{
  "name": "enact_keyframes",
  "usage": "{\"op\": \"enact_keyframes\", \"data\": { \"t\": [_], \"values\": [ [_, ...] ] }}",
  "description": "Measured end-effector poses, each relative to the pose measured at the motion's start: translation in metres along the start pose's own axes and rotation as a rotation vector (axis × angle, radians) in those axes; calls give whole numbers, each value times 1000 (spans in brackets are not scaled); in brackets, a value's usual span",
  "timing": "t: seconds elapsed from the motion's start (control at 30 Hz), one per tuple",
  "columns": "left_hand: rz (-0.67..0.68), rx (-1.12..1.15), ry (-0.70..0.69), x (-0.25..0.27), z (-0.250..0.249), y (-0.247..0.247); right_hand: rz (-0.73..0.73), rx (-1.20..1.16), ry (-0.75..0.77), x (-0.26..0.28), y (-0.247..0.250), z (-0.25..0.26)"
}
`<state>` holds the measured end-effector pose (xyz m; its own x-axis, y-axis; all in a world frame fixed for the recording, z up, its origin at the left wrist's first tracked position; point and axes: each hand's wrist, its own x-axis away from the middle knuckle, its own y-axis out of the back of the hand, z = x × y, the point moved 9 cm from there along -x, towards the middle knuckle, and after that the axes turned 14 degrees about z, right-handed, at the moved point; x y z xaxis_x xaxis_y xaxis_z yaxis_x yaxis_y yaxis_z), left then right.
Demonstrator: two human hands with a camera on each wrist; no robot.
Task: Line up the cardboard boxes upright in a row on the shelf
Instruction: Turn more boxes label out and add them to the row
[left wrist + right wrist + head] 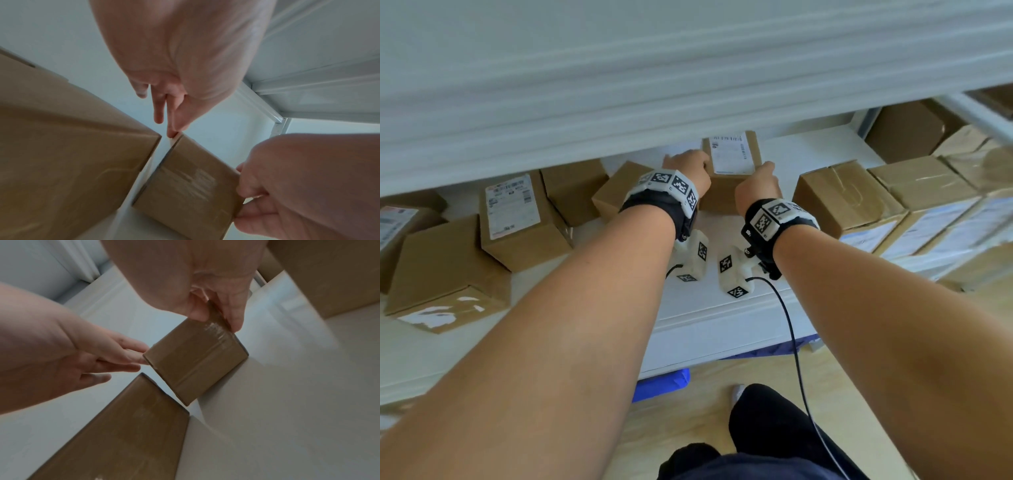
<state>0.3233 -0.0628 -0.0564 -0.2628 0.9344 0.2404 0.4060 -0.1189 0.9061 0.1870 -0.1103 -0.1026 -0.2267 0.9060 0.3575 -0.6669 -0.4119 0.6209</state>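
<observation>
A small cardboard box with a white shipping label on top stands mid-shelf, towards the back. My left hand lies at its left side. In the right wrist view its straight fingers touch the left edge of the box. My right hand is at the box's right side and pinches the right edge between thumb and fingers. The left wrist view shows the same box from below, with my right hand curled round its edge and my left fingertips at its far corner.
Another plain box sits close on the left of the held one. Several labelled boxes lie scattered further left. A row of boxes fills the right side. The upper shelf board hangs low overhead. A blue bin sits below.
</observation>
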Motion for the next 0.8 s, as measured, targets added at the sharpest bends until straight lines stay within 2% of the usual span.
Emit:
{"op": "enact_keyframes", "data": {
  "t": [0.27, 0.5, 0.63, 0.7, 0.8],
  "values": [
    [73, -179, 20, 43, -11, -23, 69, 177, 54, 54, -3, -10],
    [94, -209, 23, 94, -7, -40, 73, 228, 58, 108, -10, -31],
    [61, -101, 89, 121, 6, -45, 47, 225, -3, 130, -5, -43],
    [118, -15, 120, 130, 13, -52, 13, 193, -41, 140, -1, -52],
    [192, 165, 162, 144, 22, -66, 49, 242, -61, 151, -4, -59]
  ]
}}
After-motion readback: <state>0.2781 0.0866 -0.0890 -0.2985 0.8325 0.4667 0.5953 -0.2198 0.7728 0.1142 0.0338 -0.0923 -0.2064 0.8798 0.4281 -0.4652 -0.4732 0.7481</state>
